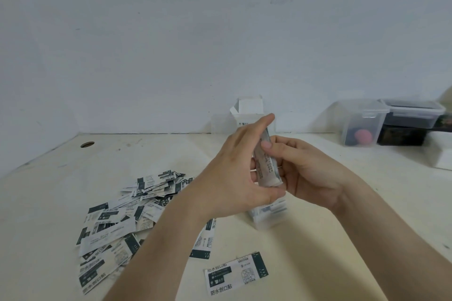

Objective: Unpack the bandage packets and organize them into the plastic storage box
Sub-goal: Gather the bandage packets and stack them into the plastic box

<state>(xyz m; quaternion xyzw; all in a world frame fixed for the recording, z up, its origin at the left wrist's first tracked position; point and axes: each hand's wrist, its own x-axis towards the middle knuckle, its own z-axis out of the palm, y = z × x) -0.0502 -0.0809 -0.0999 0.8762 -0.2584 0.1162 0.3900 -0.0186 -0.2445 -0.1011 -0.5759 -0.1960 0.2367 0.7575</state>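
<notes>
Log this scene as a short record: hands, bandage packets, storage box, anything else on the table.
left hand: holds packet stack
right hand: grips same packet stack
storage box: clear, on table, under the hands
loose packets: pile at left
single packet: alone, nearest camera
carton: white, open, at back
containers: lidded, back right

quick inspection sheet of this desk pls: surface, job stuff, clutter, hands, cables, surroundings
Surface: pale wooden tabletop, round hole at far left.
Job's things: stack of white bandage packets held upright above small clear plastic storage box; loose pile of black-and-white packets at left; one stray packet nearer.
Clutter: open white cardboard carton by wall; clear lidded plastic tubs at far right.
Hands: left hand and right hand both grip the stack.
Cables: nothing seen.
Surroundings: plain white wall.
</notes>
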